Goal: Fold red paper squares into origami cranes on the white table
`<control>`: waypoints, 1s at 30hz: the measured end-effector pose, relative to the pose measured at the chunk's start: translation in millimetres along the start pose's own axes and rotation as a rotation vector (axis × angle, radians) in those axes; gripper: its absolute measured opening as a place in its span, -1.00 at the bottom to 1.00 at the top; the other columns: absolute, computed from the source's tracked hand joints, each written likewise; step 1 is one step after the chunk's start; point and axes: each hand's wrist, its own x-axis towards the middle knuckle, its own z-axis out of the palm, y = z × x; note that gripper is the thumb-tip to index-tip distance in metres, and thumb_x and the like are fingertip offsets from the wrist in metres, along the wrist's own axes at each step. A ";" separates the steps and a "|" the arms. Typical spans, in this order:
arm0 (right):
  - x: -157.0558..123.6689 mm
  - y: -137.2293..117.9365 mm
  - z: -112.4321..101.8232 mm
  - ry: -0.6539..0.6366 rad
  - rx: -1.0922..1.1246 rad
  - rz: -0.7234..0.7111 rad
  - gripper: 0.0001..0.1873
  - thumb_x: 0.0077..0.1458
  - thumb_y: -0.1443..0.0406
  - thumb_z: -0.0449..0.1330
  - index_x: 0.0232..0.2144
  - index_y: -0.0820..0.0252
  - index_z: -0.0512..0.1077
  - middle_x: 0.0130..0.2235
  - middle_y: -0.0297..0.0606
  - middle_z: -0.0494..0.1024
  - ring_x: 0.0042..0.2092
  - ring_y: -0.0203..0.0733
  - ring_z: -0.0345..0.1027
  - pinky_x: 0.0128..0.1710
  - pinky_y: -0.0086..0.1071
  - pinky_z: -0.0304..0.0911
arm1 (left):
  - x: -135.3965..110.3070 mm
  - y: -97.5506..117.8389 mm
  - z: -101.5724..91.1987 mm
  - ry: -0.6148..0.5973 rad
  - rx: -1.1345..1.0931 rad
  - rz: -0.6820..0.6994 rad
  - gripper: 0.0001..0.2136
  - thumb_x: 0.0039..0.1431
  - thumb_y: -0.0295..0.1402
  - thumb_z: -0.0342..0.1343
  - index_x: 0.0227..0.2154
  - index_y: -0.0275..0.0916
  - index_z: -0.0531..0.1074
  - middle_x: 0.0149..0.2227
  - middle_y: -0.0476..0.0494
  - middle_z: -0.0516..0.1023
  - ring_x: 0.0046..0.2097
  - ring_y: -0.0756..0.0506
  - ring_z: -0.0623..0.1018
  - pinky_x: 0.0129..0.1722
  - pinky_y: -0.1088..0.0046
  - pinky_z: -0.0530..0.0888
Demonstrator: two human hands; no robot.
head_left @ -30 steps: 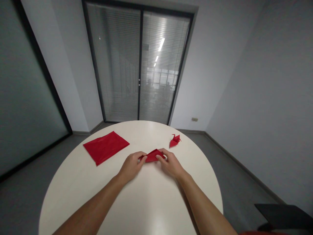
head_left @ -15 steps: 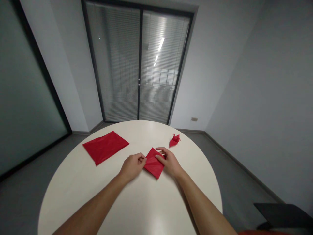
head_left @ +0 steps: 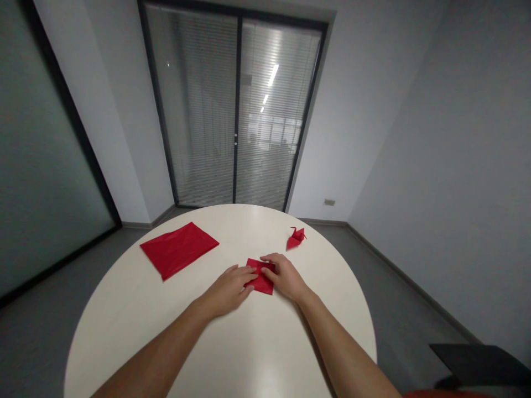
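Note:
A small folded square of red paper (head_left: 265,285) lies on the round white table between my two hands. My left hand (head_left: 228,288) is open, its fingers stretched over the left part of the square and touching its top. From the right, my right hand (head_left: 290,279) holds the same square, thumb on top and the other fingers curved around its far right side. The hands hide the paper's left and right parts. Just beyond my right hand stands a folded red paper crane (head_left: 296,238), touched by neither hand.
A larger red sheet or stack of paper (head_left: 179,250) lies at the left of the white table (head_left: 232,354). Behind the table is a glass door with blinds (head_left: 199,110). A black chair part (head_left: 481,362) shows at the lower right.
The red square has turned so that its edges sit less diagonally. My left hand has gone from pinching its left corner to lying stretched over it. The right hand has barely moved.

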 end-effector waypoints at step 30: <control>-5.6 -21.4 -17.5 -0.262 -0.248 -0.085 -0.51 0.07 0.19 0.32 0.08 0.08 0.53 -0.14 -0.20 0.67 -0.20 -0.09 0.49 -0.21 -0.34 0.27 | 2.1 2.9 -16.1 0.052 0.128 -0.154 -0.83 0.35 -0.41 -0.03 -0.26 -0.18 0.47 -0.23 -0.08 0.61 -0.22 -0.13 0.57 -0.25 0.43 0.34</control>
